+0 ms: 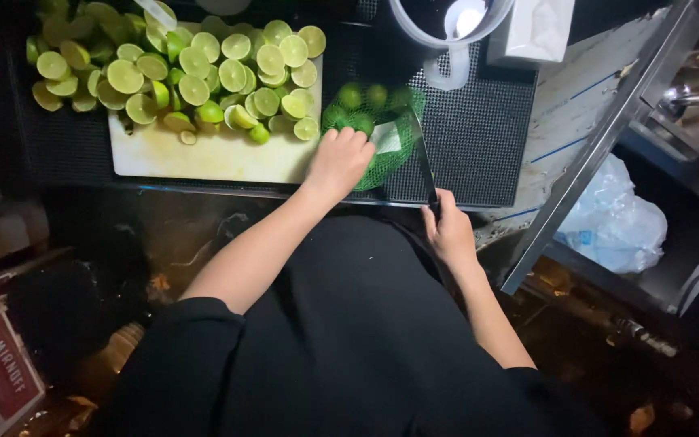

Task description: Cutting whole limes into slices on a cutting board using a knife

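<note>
A black ridged mat (479, 154) covers the desk. On it a white cutting board (212, 154) carries heaped lime halves (196, 73). Beside the board, the left hand (338, 162) clutches a green mesh bag of limes (374, 121); the right hand's (450, 233) fingers grip a knife (422, 158) against the mesh.

Halved limes (196, 73) heaped on white cutting board (204, 154) atop black mat (479, 137); clear jug (446, 32) w/ white box (540, 32) behind, plastic bag (612, 218) at right.
</note>
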